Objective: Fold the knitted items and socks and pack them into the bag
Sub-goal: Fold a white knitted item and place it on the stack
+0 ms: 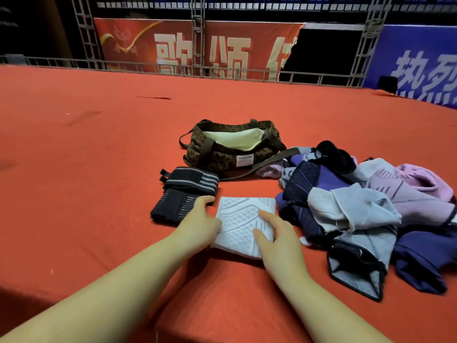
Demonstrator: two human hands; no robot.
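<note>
Two hands, left hand (199, 225) and right hand (277, 237), fingers extended, are pressing the folded white patterned knit square (241, 219) on the red-covered table (99, 169). Releasing pressure early is risking unfolding before reaching the open leopard-print fabric bag (232, 147).

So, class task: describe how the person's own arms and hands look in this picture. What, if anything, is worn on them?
Both forearms are bare as far as the frame shows: no sleeves, gloves, watch, bracelets or rings are visible. The left hand and right hand are uncovered, with no markings and short, unpainted nails on the fingers.
</note>
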